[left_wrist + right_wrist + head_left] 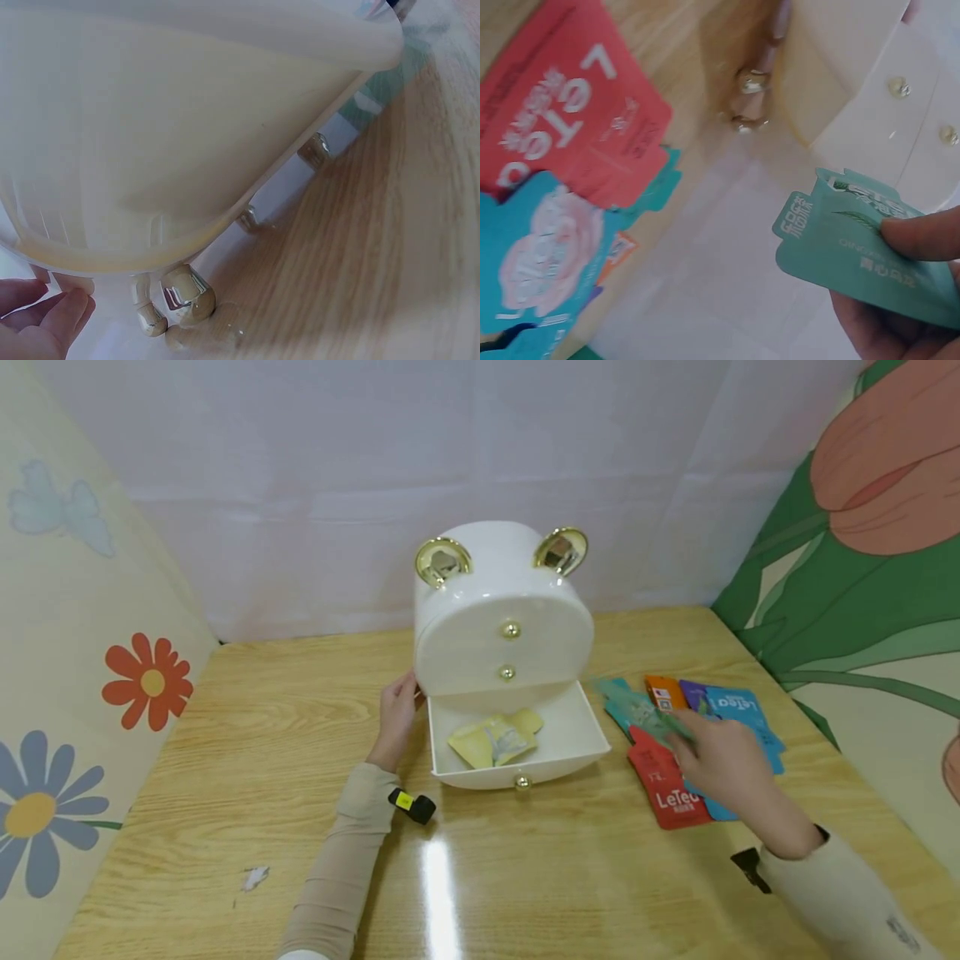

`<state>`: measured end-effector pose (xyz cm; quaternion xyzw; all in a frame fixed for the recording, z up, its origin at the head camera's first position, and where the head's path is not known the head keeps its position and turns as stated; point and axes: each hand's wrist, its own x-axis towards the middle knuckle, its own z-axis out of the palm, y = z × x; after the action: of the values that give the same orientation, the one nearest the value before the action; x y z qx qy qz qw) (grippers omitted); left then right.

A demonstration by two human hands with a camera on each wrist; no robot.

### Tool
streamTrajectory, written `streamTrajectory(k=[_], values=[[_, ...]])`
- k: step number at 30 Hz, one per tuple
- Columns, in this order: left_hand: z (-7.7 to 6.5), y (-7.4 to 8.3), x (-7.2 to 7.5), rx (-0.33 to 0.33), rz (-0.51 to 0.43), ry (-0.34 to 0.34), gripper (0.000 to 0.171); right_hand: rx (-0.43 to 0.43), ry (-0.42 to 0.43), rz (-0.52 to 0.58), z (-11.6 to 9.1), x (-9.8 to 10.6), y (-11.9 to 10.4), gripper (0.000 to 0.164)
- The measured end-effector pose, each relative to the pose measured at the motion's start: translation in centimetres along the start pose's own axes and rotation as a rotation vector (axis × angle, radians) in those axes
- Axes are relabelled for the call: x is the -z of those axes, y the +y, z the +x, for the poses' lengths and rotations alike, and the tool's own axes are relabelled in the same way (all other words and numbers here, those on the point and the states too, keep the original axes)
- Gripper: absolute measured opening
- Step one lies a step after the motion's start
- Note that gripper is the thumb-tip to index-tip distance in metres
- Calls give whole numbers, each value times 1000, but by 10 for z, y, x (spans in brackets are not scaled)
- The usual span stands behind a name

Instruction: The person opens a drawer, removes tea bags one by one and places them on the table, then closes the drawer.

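Note:
My right hand (723, 760) pinches a green tea packet (855, 244) between thumb and fingers, held over a group of packets on the table. Chinese characters show on its face in the right wrist view. With its fingertips, my left hand (396, 718) touches the left side of a white bear-eared drawer box (504, 647). The box's bottom drawer (573, 735) is pulled out, and yellow packets (495, 739) lie in it. Beneath and around the right hand are a red LeTea packet (667, 785), blue packets (738, 706), an orange one (663, 691) and a purple one (693, 693).
Two gold ears (562, 552) top the box, and gold knobs (522, 782) mark its drawers. The wooden table (300, 718) meets a white cloth (300, 510) behind and flower-printed panels at both sides. A small whitish patch (255, 878) marks the table's front left.

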<state>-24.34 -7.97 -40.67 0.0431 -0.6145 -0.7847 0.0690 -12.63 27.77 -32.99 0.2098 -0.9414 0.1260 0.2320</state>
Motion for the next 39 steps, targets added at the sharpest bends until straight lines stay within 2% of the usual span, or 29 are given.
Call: streamTrajectory(k=[5,12,18,22,25,30,35,39], values=[[-2,1,-1,-6,12,-8,34,-65,-2,-30,-14,0,14,13],[-2,1,0,-1,6,8,34,-188,-83,-19,-30,3,34,26],[-3,2,1,17,16,3,35,-311,-117,2,-44,0,59,16],[-2,4,0,23,18,-1,34,-438,-174,24,-52,1,76,31],[-2,4,0,25,19,-3,34,-530,-227,38,-57,4,88,51],[-3,4,-1,24,22,-9,34,-606,-223,67,-70,9,107,49],[-3,3,0,9,12,-10,34,-715,-274,157,-83,11,119,38],[-2,2,0,2,9,-15,34,-782,-322,247,-89,12,125,46]])
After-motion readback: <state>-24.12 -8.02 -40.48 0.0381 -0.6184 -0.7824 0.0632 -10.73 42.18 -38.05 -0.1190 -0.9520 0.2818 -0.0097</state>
